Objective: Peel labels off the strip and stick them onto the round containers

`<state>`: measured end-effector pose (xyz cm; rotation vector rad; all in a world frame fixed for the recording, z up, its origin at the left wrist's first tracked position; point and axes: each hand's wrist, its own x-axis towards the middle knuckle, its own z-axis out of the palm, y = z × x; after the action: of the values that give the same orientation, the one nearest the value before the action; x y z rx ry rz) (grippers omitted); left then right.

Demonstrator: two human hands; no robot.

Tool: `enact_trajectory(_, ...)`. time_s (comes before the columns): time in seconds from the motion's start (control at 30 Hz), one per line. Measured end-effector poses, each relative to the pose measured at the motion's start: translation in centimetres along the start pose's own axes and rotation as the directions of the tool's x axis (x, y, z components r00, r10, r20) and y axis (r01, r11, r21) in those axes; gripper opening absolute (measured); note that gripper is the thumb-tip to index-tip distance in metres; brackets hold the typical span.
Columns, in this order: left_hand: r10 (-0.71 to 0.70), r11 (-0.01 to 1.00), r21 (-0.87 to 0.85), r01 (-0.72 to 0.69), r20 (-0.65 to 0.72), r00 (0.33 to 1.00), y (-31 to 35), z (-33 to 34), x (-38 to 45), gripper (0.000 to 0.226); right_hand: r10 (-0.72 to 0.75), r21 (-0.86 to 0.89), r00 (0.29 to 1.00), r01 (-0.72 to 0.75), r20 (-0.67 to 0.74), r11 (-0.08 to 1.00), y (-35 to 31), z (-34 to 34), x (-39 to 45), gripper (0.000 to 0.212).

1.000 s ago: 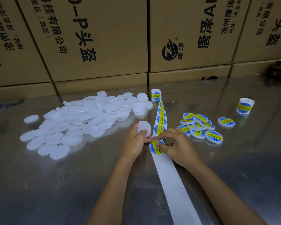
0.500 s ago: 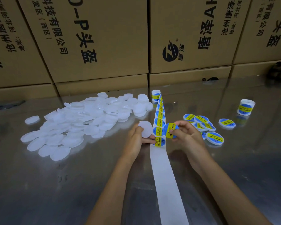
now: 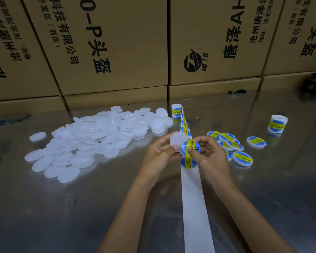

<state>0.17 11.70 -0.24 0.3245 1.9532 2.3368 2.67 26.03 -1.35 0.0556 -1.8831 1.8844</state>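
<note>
My left hand (image 3: 159,152) holds a plain white round container (image 3: 177,141) just above the table. My right hand (image 3: 210,154) pinches a round blue and yellow label (image 3: 191,147), which overlaps the container's lower right edge. Under both hands runs the white backing strip (image 3: 193,198), bare toward me; one label (image 3: 188,162) still sits on it below my fingers. The strip leads back to a small label roll (image 3: 176,110).
A heap of unlabelled white containers (image 3: 91,139) lies to the left. Several labelled containers (image 3: 230,145) lie to the right, one (image 3: 256,141) apart. A second label roll (image 3: 277,123) stands at the far right. Cardboard boxes (image 3: 117,52) wall off the back of the shiny table.
My right hand peeled a label off the strip, lifted it, and has now brought it left onto the edge of the container. My left hand raised the container slightly.
</note>
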Motion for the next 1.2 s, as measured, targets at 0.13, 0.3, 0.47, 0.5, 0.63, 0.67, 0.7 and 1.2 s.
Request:
enact_trajectory(0.13, -0.039, 0.999, -0.005, 0.040, 0.101, 0.994, 0.1, 0.2, -0.3, 0.037, -0.037, -0.022, 0.999, 0.037, -0.015, 0.999, -0.1, 0.0, 0.0, 0.021)
enact_trajectory(0.3, -0.082, 0.996, -0.017, 0.085, 0.132, 0.988, 0.2, 0.3, -0.3, 0.038, -0.057, -0.058, 0.998, 0.056, -0.018, 0.997, 0.1, 0.0, -0.1, 0.022)
enact_trajectory(0.47, -0.098, 0.995, -0.001, 0.100, 0.161, 0.982, 0.2, 0.4, -0.4, 0.038, -0.121, -0.157, 0.993, 0.118, -0.009, 0.981, 0.3, 0.0, -0.2, 0.027)
enact_trajectory(0.5, -0.099, 0.995, 0.003, 0.100, 0.166, 0.981, 0.1, 0.5, -0.4, 0.038, -0.133, -0.173, 0.991, 0.130, -0.003, 0.976, 0.4, 0.0, -0.3, 0.027)
enact_trajectory(0.63, -0.096, 0.995, 0.002, 0.097, 0.172, 0.980, 0.2, 0.5, -0.4, 0.037, -0.166, -0.207, 0.986, 0.164, 0.004, 0.964, 0.5, 0.0, -0.3, 0.030)
enact_trajectory(0.67, -0.095, 0.995, 0.003, 0.096, 0.172, 0.981, 0.2, 0.5, -0.4, 0.037, -0.169, -0.212, 0.986, 0.166, 0.005, 0.963, 0.5, 0.0, -0.2, 0.029)
enact_trajectory(0.7, -0.095, 0.995, 0.003, 0.095, 0.173, 0.980, 0.2, 0.5, -0.4, 0.037, -0.172, -0.215, 0.985, 0.169, 0.007, 0.962, 0.5, 0.0, -0.2, 0.028)
enact_trajectory(1.2, -0.099, 0.995, 0.021, 0.096, 0.161, 0.982, 0.2, 0.5, -0.4, 0.037, -0.235, -0.267, 0.971, 0.235, 0.032, 0.935, 1.0, -0.1, -0.2, 0.033)
